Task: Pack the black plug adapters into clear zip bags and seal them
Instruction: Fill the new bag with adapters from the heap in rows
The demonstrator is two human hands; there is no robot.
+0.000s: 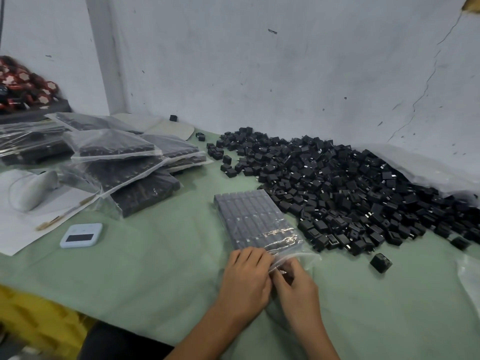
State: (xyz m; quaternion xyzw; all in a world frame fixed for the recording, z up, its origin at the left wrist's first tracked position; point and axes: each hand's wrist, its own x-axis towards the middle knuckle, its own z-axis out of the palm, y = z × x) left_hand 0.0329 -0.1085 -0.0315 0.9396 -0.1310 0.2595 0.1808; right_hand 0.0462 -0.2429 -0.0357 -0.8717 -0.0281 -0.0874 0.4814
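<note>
A clear zip bag [255, 220] filled with neat rows of black plug adapters lies flat on the green table cover [155, 268], its open mouth toward me. My left hand [246, 276] and my right hand [296, 281] meet at that mouth, fingers curled and pinching the plastic edge. A big loose heap of black plug adapters [337, 188] spreads along the wall to the right. One stray adapter [380, 262] sits just right of my hands.
Several filled zip bags [122, 162] are stacked at the left. A white timer-like device [81, 235] lies near them, beside white paper [23, 229] and a white mask. More clear plastic [470, 276] shows at the right edge. A yellow crate [39, 320] stands below the table.
</note>
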